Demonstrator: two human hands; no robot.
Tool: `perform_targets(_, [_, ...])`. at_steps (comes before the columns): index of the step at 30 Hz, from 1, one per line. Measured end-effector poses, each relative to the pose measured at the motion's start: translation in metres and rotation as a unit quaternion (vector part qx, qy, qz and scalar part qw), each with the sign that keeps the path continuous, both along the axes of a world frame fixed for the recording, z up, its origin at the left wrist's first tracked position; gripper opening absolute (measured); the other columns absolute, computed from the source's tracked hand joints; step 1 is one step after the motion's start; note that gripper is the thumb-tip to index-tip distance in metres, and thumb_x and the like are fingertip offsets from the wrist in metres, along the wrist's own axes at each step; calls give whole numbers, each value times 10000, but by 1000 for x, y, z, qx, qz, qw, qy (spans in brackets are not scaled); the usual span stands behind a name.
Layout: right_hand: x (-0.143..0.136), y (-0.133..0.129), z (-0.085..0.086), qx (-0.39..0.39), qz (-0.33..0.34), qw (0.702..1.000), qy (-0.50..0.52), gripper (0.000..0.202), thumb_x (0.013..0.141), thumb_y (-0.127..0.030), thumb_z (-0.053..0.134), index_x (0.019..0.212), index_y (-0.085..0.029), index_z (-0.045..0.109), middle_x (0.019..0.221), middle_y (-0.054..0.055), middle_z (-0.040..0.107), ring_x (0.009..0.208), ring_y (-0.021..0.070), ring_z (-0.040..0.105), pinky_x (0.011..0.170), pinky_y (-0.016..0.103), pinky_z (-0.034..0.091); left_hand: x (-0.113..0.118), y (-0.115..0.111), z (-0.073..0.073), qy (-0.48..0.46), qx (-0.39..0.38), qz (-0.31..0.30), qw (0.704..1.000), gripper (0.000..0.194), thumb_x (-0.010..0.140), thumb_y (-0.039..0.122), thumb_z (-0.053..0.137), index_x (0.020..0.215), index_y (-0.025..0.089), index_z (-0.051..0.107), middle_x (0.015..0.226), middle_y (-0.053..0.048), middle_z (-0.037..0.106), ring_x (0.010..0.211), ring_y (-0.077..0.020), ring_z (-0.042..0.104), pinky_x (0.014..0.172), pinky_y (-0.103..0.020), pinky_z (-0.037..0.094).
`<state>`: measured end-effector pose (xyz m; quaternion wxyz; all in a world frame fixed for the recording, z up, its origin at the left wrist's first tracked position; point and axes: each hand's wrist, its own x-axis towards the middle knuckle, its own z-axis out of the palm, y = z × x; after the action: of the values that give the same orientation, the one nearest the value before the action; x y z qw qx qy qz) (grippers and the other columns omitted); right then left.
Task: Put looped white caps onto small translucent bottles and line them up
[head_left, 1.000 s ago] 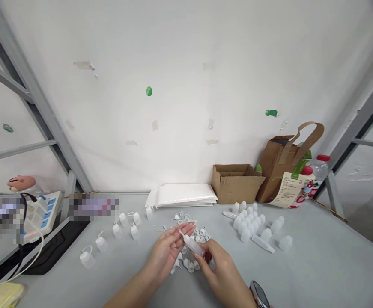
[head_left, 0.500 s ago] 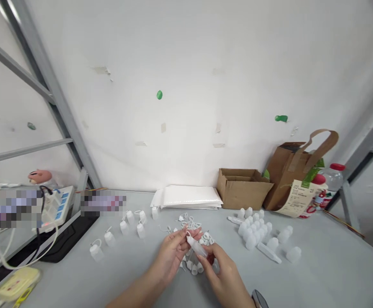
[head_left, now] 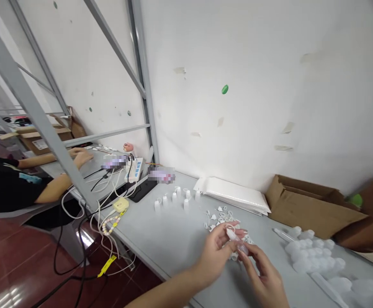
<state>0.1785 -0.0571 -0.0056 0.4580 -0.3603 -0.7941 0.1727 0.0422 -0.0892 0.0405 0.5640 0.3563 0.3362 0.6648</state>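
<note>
A small translucent squeeze bottle with a white nozzle cap and strap is held tilted between both hands. My left hand is closed around its cap end. My right hand pinches the bottle's lower end with thumb and fingers. Just beyond and partly under the hands lies a pile of white caps with looped straps. Several capped bottles stand upright to the left. A cluster of uncapped translucent bottles sits to the right of my right hand.
White padded envelopes and an open cardboard box stand along the wall. A power strip, cables and a yellow case are at the left. Past the metal frame, another person's hands rest over a table.
The view has swung left, bringing the neighbouring person, the floor and the table edge into sight. Both hands still hold the bottle; my left fingers have curled more over its cap end.
</note>
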Motion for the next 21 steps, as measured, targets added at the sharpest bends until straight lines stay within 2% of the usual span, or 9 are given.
perform_targets(3, [-1,0,2,39,30,999,-11,228,842,-329,477,1003,-198,573,909,71,678,788,170,653,689,230,536,1,-7,-3,26,-2,54,998,238,678,264,680,883,155,627,919,-103,686,922,-240,614,845,-343,456])
perform_targets(5, [-2,-2,3,49,64,996,-25,272,848,-304,474,1092,-205,544,921,72,670,789,171,648,707,248,535,-9,-11,-4,37,-11,86,996,193,674,241,679,841,157,630,873,-82,693,880,-226,623,837,-332,459])
perform_targets(7, [-2,-3,4,37,92,994,-50,333,853,-283,466,1177,-210,494,893,70,663,763,168,643,685,252,538,-29,-15,-3,60,-30,134,989,199,659,244,686,830,156,634,832,-66,696,841,-218,629,819,-325,467])
perform_targets(9, [-2,-5,4,15,100,993,-69,351,861,-270,454,1206,-213,471,876,70,657,754,166,636,668,250,537,-59,-20,-4,111,-52,215,969,247,647,267,689,865,161,643,882,-61,689,872,-213,617,838,-313,462])
perform_targets(12, [-2,-6,5,-4,97,992,-80,330,866,-270,448,1189,-219,488,865,66,652,741,161,630,655,241,534,-111,-29,-8,234,-85,354,901,288,637,301,680,900,187,651,988,-49,652,947,-207,583,851,-285,456])
perform_targets(14, [-2,-6,5,-5,96,992,-81,320,863,-276,455,1176,-225,500,853,58,652,734,157,629,643,232,532,-139,-35,-14,300,-135,401,855,346,649,318,654,973,200,626,1014,-57,638,950,-213,583,840,-301,461])
perform_targets(17, [-2,-5,3,-2,105,991,-85,304,864,-271,452,1161,-234,509,843,48,653,737,152,630,641,227,533,-166,-44,-21,377,-192,421,803,359,673,346,606,990,179,601,1020,-91,638,935,-232,594,857,-348,444])
perform_targets(21, [-2,-1,-2,17,117,988,-99,298,868,-268,446,1156,-234,511,827,52,658,734,156,632,651,238,534,-184,-53,-27,452,-219,442,743,354,687,384,568,976,181,593,1012,-103,649,924,-246,604,863,-373,427])
